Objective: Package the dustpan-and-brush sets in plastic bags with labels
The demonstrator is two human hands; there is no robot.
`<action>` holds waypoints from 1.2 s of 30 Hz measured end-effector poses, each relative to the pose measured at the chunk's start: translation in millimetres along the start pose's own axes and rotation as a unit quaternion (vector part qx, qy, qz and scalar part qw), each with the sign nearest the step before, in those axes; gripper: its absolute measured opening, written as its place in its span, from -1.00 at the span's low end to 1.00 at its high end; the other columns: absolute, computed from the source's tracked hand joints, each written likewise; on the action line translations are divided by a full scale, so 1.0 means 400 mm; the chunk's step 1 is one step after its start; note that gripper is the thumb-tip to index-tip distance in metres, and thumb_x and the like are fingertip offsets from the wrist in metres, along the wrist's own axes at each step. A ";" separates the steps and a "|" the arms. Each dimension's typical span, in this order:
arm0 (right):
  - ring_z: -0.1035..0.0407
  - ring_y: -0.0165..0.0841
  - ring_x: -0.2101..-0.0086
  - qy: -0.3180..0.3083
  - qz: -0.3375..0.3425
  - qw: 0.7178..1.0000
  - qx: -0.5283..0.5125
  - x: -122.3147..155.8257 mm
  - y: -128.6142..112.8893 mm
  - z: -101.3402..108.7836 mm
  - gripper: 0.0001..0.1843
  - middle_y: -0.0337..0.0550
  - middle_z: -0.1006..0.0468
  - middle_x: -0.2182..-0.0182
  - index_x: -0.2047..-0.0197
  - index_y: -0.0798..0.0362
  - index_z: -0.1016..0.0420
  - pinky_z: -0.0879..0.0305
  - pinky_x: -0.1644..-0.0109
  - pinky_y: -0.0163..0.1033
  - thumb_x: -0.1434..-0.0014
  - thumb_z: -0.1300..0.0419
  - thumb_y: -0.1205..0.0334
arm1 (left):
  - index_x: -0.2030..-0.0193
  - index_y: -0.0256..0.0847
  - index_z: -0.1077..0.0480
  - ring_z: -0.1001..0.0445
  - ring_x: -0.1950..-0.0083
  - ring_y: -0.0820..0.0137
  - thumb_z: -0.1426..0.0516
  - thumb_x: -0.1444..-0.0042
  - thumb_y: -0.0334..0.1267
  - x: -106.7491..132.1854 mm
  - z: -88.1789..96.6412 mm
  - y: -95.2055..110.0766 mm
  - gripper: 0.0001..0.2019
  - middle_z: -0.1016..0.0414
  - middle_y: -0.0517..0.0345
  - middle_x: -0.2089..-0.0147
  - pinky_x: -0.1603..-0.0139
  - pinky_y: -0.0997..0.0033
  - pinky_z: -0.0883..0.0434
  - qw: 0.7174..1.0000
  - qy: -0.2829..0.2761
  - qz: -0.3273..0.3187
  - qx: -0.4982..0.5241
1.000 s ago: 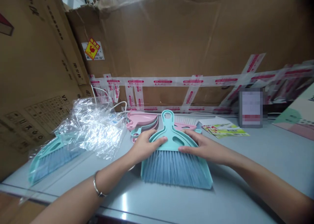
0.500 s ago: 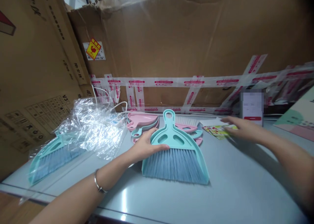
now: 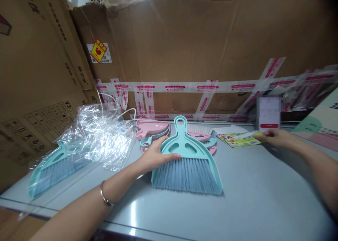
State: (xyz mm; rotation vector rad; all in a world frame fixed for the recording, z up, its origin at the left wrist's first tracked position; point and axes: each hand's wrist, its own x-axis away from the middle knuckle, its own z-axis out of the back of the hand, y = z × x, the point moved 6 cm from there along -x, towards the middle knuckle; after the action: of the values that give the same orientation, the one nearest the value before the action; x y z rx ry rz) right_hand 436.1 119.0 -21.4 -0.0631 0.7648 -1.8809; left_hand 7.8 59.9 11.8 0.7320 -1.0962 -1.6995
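Note:
My left hand (image 3: 160, 154) grips the left side of a teal dustpan (image 3: 218, 179), its thumb lying over the front. A matching brush (image 3: 187, 174) with blue-grey bristles is nested in the pan, and the set stands tilted on the table with its handle up. To the right, my right hand (image 3: 271, 137) pinches the right end of a yellow-green printed card (image 3: 245, 139). More such cards and a white sheet lie beneath or beside it. Behind the teal set are pink and teal dustpans (image 3: 153, 127) and a pink brush (image 3: 202, 132).
At the left, clear plastic wrapping (image 3: 97, 139) partly covers another teal dustpan-and-brush set (image 3: 56, 167). A phone (image 3: 268, 112) stands against the large cardboard box (image 3: 174, 40) at the back. A printed pastel box (image 3: 320, 123) is at the right. White cables run along the table's back.
My right hand has moved slightly right and closed on the end of a printed card, lifting that end a little. My left hand keeps its hold on the dustpan.

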 end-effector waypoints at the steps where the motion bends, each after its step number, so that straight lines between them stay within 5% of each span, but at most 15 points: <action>1: -0.15 -0.35 0.68 0.002 -0.012 1.000 0.000 -0.005 -0.017 0.014 -0.65 -0.22 -0.26 0.79 0.76 0.04 -0.25 -0.03 0.49 -0.22 0.12 -0.32 0.30 | 0.05 -0.14 -0.33 -0.46 0.01 0.22 -0.27 0.15 -0.03 0.000 0.000 0.001 -0.50 -0.50 0.14 0.06 0.01 0.28 -0.39 1.000 0.001 0.001 0.001; 3: -0.23 -0.33 0.60 0.026 -0.028 0.999 -0.002 0.001 -0.070 0.050 -0.78 -0.19 -0.36 0.68 0.62 0.05 -0.33 -0.10 0.44 -0.22 0.07 -0.29 0.30 | 0.05 -0.15 -0.33 -0.47 0.02 0.22 -0.27 0.16 -0.03 0.001 0.000 0.002 -0.49 -0.50 0.14 0.07 0.01 0.26 -0.39 1.000 0.002 0.000 0.004; 5: -0.31 -0.35 0.50 0.112 -0.001 0.992 -0.053 0.044 -0.154 0.104 -0.89 -0.15 -0.44 0.51 0.44 0.02 -0.32 -0.18 0.37 -0.23 -0.09 -0.17 0.24 | 0.04 -0.15 -0.34 -0.47 0.02 0.20 -0.27 0.16 -0.03 0.002 -0.001 0.001 -0.48 -0.50 0.12 0.06 0.00 0.23 -0.39 1.000 0.005 0.000 0.007; 7: -0.35 -0.37 0.49 0.251 0.122 0.930 -0.239 0.139 -0.262 0.174 -0.89 -0.12 -0.43 0.44 0.34 0.01 -0.27 -0.25 0.37 -0.25 -0.12 -0.15 0.20 | 0.03 -0.15 -0.34 -0.45 -0.01 0.17 -0.28 0.17 -0.03 0.002 0.000 -0.002 -0.47 -0.48 0.09 0.03 -0.02 0.20 -0.37 1.000 0.017 0.000 0.005; 8: -0.34 -0.38 0.54 0.258 0.167 0.895 -0.323 0.191 -0.310 0.191 -0.84 -0.17 -0.41 0.49 0.34 0.00 -0.25 -0.26 0.43 -0.26 -0.09 -0.19 0.19 | 0.02 -0.15 -0.34 -0.44 -0.03 0.17 -0.28 0.17 -0.02 0.001 0.001 -0.005 -0.46 -0.47 0.08 0.01 -0.04 0.19 -0.37 1.000 0.024 0.001 0.004; 10: -0.31 -0.40 0.63 0.176 0.237 0.852 -0.432 0.288 -0.403 0.196 -0.81 -0.23 -0.39 0.56 0.35 -0.02 -0.28 -0.26 0.54 -0.29 -0.06 -0.25 0.18 | 0.01 -0.14 -0.34 -0.42 -0.05 0.16 -0.27 0.17 -0.01 -0.001 0.001 -0.012 -0.45 -0.47 0.08 -0.02 -0.06 0.19 -0.35 0.999 0.033 0.003 0.001; 12: -0.28 -0.43 0.70 -0.037 0.280 0.818 -0.501 0.374 -0.491 0.157 -0.85 -0.25 -0.43 0.57 0.34 -0.03 -0.33 -0.19 0.69 -0.34 -0.10 -0.22 0.13 | 0.00 -0.14 -0.33 -0.42 -0.05 0.17 -0.27 0.16 0.00 -0.005 0.000 -0.018 -0.44 -0.47 0.08 -0.01 -0.08 0.17 -0.34 0.999 0.040 0.006 0.000; 15: -0.30 -0.45 0.72 -0.346 0.243 0.764 -0.487 0.479 -0.555 0.055 -0.82 -0.28 -0.42 0.61 0.35 -0.04 -0.33 -0.19 0.71 -0.36 -0.16 -0.15 0.05 | 0.00 -0.17 -0.34 -0.43 -0.03 0.16 -0.28 0.16 -0.02 -0.008 0.001 -0.021 -0.44 -0.48 0.07 0.01 -0.09 0.13 -0.33 0.998 0.060 0.005 0.004; 17: -0.33 -0.46 0.67 -0.395 0.223 0.779 -0.433 0.497 -0.556 0.004 -0.81 -0.31 -0.40 0.62 0.34 -0.01 -0.31 -0.25 0.62 -0.37 -0.18 -0.12 0.05 | 0.01 -0.19 -0.34 -0.44 -0.02 0.17 -0.29 0.16 -0.03 -0.007 0.001 -0.021 -0.45 -0.48 0.05 0.01 -0.06 0.16 -0.36 0.997 0.072 0.005 0.030; 24: -0.31 -0.47 0.65 -0.260 0.178 0.864 -0.392 0.428 -0.514 -0.033 -0.79 -0.37 -0.33 0.62 0.25 0.00 -0.23 -0.25 0.59 -0.35 -0.18 -0.10 0.05 | -0.02 -0.20 -0.28 -0.49 0.06 0.24 -0.29 0.13 -0.05 0.002 0.010 -0.028 -0.43 -0.49 0.01 0.05 0.03 0.22 -0.43 0.983 0.120 0.018 0.136; 36: -0.29 -0.45 0.63 -0.181 0.166 0.892 -0.380 0.412 -0.488 -0.046 -0.80 -0.36 -0.34 0.62 0.25 -0.01 -0.18 -0.21 0.55 -0.33 -0.18 -0.09 0.07 | -0.02 -0.18 -0.22 -0.47 0.02 0.18 -0.32 0.18 -0.05 0.002 0.004 -0.030 -0.37 -0.46 -0.05 0.01 0.02 0.16 -0.41 0.980 0.094 0.042 0.168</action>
State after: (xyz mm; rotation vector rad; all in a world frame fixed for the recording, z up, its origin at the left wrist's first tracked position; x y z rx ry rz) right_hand 197.4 35.1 19.2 -0.7119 1.1207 -1.1100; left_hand 1.3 61.4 1.6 1.0214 -1.2749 -1.3561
